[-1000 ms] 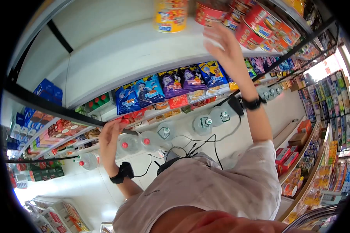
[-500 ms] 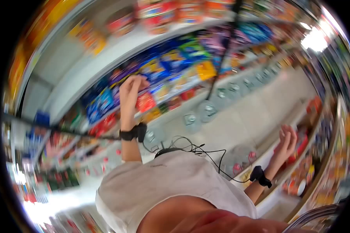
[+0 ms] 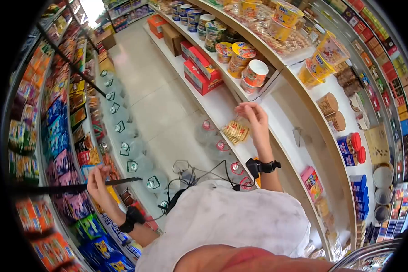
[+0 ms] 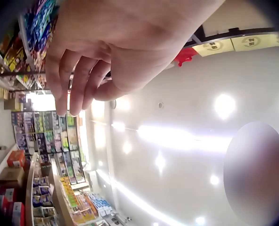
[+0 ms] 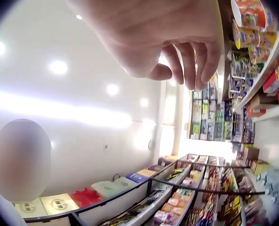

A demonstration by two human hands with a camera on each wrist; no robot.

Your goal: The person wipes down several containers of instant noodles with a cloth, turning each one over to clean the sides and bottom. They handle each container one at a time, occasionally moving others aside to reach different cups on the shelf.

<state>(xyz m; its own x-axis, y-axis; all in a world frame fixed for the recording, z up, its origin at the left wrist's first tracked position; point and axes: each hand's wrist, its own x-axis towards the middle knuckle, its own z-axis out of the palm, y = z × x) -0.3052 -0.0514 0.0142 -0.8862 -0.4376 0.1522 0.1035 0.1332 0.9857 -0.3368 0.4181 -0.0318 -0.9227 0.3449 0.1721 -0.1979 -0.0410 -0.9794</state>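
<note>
In the head view my left hand [image 3: 99,185] is in the air at the left, its loosely bent fingers holding nothing. It overlaps a black rack bar [image 3: 68,187] beside the snack shelves. My right hand [image 3: 256,121] is held out over the right-hand shelves with relaxed fingers and nothing in its grasp. Just below its fingertips in this view lies a yellow packet [image 3: 235,132] on a low white shelf. Both wrist views show an empty hand, fingers hanging down: the left [image 4: 116,52] and the right [image 5: 177,42].
Noodle cups [image 3: 243,53] and red boxes [image 3: 200,75] stand on the shelves ahead to the right. Large water bottles [image 3: 132,166] line the left of the aisle floor [image 3: 152,104]. Bagged snacks [image 3: 95,226] fill the left racks. Black cables [image 3: 220,170] hang before the body.
The view has swung to the right, from facing the tub-and-snack shelf to looking along the aisle. My right hand has left the stacked tubs; both hands are still empty.
</note>
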